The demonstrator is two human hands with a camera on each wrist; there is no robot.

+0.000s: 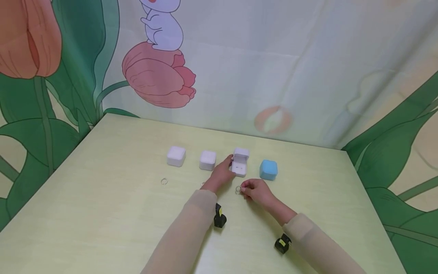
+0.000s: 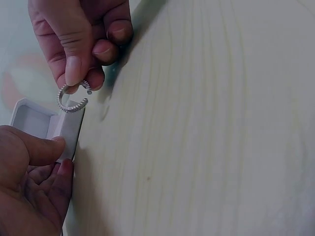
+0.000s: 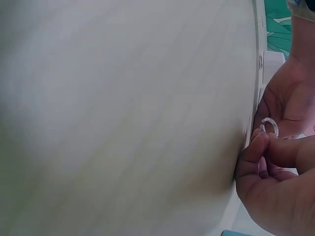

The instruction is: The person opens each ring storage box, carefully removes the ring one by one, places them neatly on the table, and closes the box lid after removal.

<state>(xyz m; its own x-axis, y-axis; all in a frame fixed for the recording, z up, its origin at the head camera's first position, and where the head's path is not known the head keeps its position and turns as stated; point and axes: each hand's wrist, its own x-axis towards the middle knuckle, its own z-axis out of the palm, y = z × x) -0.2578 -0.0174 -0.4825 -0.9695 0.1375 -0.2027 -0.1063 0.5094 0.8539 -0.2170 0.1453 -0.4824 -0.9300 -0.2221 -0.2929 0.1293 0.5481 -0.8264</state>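
An open white ring box (image 1: 241, 153) stands on the table, lid raised at the back and a slotted cushion inside. My left hand (image 1: 222, 177) holds it from the left side; in the left wrist view the thumb lies against the box (image 2: 72, 132) with fingers curled below. Just in front of the box, my right hand (image 1: 259, 192) pinches a silver ring between thumb and forefinger. That ring (image 2: 73, 109) has a beaded band with a gap, plain in the left wrist view. From the right wrist view, the ring (image 3: 276, 129) sticks up from the fingertips.
Two closed white boxes (image 1: 176, 156) (image 1: 207, 160) stand left of the open one, and a closed blue box (image 1: 268, 169) to its right. A loose ring (image 1: 164, 181) lies at left. Another small ring (image 1: 202, 184) shows partly beside the left wrist. A printed curtain (image 1: 239, 76) hangs behind the table.
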